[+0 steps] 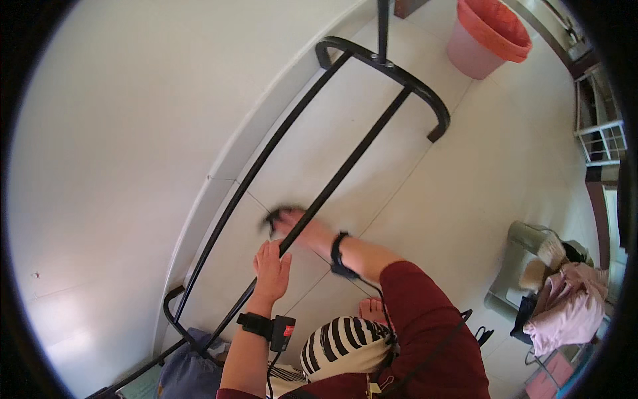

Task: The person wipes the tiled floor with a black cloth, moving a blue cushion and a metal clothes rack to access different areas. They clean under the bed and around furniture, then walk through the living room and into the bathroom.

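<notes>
A black metal rack frame with two long parallel rails stands on the floor along the wall. My left hand lies over the nearer rail, its fingers stretched out and the thumb apart. My right hand reaches under that rail, low over the floor between the two rails. Motion smears its fingers, which are closed round a small dark thing whose kind I cannot make out. Each wrist wears a black strap with a cable.
A pink bin with a red liner stands at the far right. On the right, pink clothing lies by a grey-green seat. Dark blue cloth hangs near the rack's near end. The white wall borders the left.
</notes>
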Available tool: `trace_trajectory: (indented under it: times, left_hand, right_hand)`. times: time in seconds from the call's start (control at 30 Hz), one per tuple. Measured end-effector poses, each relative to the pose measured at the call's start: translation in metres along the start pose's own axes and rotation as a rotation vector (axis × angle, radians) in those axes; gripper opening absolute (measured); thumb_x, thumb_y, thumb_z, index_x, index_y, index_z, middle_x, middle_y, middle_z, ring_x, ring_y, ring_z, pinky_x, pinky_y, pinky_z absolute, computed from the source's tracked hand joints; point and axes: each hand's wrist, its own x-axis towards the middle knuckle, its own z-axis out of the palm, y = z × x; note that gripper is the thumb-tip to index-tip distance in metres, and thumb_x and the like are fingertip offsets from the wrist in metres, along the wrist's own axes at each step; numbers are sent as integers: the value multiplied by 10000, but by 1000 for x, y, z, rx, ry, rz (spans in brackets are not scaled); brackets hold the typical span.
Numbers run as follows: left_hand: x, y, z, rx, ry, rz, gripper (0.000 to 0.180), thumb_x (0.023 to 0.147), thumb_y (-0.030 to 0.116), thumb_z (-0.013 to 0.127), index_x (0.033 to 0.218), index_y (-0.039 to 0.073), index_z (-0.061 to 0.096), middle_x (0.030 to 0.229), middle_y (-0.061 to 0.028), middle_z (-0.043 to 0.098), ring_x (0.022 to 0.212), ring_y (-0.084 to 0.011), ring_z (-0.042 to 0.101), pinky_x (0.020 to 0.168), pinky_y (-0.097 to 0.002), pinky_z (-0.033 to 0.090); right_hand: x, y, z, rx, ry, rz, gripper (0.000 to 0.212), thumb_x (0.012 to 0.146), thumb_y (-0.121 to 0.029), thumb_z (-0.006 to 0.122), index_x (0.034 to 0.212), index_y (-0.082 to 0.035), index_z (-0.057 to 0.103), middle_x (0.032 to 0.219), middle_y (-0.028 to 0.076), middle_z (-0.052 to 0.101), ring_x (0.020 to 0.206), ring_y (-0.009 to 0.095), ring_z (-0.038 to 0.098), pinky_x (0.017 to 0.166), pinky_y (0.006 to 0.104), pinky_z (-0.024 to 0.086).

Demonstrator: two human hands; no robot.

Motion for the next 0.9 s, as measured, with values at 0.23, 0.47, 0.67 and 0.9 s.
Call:
trace_trajectory:
  times: [0.23, 0.47, 0.67, 0.9]
  left_hand:
    - [-3, 5, 2, -19, 55, -9, 361, 895, 215, 474, 1233, 96, 425, 1223, -124, 469, 1243, -361, 319, 1019, -527, 188]
    - [-3, 9, 6, -25, 92, -59, 357, 895, 240, 479, 1219, 94, 441, 1237, -116, 466, 1265, -349, 305, 1014, -587, 174]
    - [-11, -8, 5, -301, 272, 95, 369, 904, 217, 475, 1246, 80, 439, 1276, -126, 460, 1273, -344, 298, 1042, -514, 197]
    - [-107, -52, -20, -396, 457, 152, 253, 882, 118, 488, 1112, 46, 565, 1218, -129, 516, 1281, -342, 291, 1061, -429, 222]
  right_hand:
    - [35, 187, -112, -550, 521, 606, 311, 822, -76, 444, 1122, -5, 487, 1022, 180, 540, 938, 344, 520, 764, 419, 448]
    - [-207, 107, -196, -871, -87, 1140, 436, 799, -150, 532, 1193, 28, 478, 1297, 206, 412, 1155, 331, 418, 972, 439, 304]
    - [-177, -3, -127, -39, -22, 873, 416, 863, -96, 398, 1274, -36, 420, 1268, 137, 458, 1179, 302, 405, 967, 421, 312]
    - [-77, -140, 68, -10, -534, -466, 377, 791, -133, 499, 1145, -5, 503, 1095, 129, 540, 962, 264, 532, 761, 372, 463]
